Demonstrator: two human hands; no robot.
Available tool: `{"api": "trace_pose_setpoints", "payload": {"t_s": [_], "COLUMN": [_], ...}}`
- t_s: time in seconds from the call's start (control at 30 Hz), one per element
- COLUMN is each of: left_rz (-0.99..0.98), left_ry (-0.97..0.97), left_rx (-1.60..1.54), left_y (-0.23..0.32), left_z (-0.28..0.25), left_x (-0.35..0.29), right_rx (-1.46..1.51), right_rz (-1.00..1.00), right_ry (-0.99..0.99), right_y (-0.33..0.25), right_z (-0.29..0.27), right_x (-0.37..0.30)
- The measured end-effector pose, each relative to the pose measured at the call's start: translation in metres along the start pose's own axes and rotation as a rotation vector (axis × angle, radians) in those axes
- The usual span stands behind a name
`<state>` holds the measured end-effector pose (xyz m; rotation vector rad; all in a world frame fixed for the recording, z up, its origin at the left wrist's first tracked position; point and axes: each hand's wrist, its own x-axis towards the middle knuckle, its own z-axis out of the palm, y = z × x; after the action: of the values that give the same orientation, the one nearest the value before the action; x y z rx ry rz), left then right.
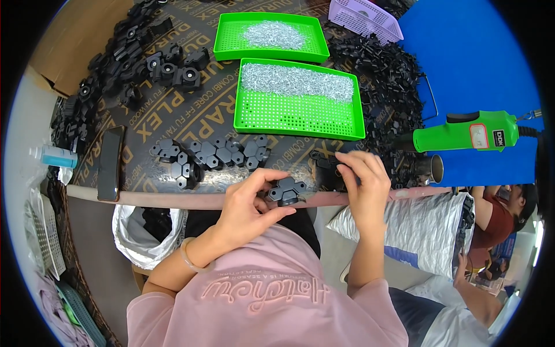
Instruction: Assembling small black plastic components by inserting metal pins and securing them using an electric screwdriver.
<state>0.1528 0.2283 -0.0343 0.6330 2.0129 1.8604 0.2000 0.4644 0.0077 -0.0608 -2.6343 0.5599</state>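
My left hand (pixel 245 199) grips a black plastic housing (pixel 287 191) between thumb and fingers, just over the table's front edge. The housing has a lobed top with small holes. To its right, my right hand (pixel 367 179) is closed in a pinch, thumb and forefinger close together. Whatever lies between those fingertips is too small to make out. Beside them on the table are small black plastic parts (pixel 321 159). Left of my hands, several similar black housings (pixel 217 153) stand in a row.
Two green trays (pixel 241 118) with silvery small metal pieces stand mid-table. Black parts pile up left (pixel 124 63) and right (pixel 381 75). A green electric screwdriver (pixel 462 134) lies right near a metal cup (pixel 430 169). A phone (pixel 111 165) lies left. Sacks (pixel 419 225) stand below; another person (pixel 491 220) sits right.
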Motion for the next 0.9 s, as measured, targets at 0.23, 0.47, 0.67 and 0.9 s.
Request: {"api": "trace_pose_setpoints", "payload": {"t_s": [0.23,0.47,0.67,0.9], "left_rz": [-0.007,-0.132,-0.121,-0.306], "left_ry": [0.011,-0.111,-0.149,-0.299], "left_rx": [-0.036,-0.096,-0.37,-0.49], "left_y": [0.001,0.008,0.013,0.023], "left_z": [0.001,-0.002,0.002,-0.006], "left_x": [0.0,0.004,0.005,0.007], "right_rx": [-0.244,0.158,0.097,0.087], "right_rz": [-0.028,0.032,-0.443,-0.713], "right_ry": [-0.191,-0.036,0.14,0.21], "right_y": [0.005,-0.005,-0.018,-0.017], "right_z": [0.013,0.009,0.007,0.005], "right_x": [0.005,-0.003,0.0,0.002]}}
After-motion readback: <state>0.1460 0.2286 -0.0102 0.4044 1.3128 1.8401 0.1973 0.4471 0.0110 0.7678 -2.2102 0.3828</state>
